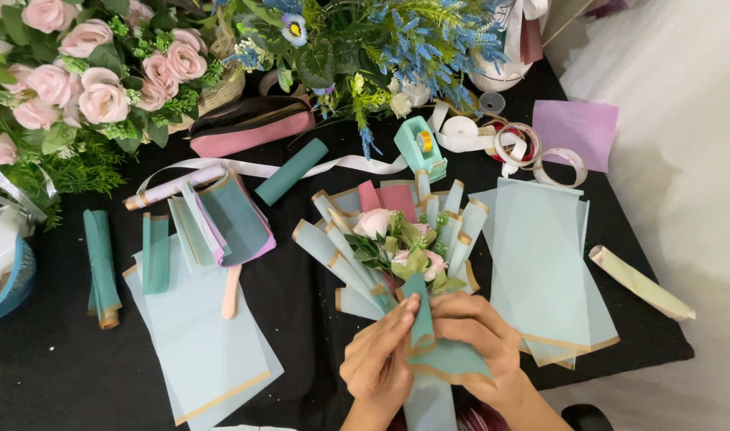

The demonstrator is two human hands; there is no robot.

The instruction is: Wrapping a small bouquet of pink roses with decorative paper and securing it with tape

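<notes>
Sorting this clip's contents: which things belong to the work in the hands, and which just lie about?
In hand:
- small bouquet of pink roses in pale blue wrapping
- teal gold-edged wrapping sheet, held by left hand and right hand

Lying about:
- teal tape dispenser
- pink zip pouch
- rolled teal paper
- stack of pale blue sheets
- purple paper square

A florist's worktable: rose bunches (102, 88), wrapping sheets (540, 255), ribbon rolls (516, 144)
</notes>
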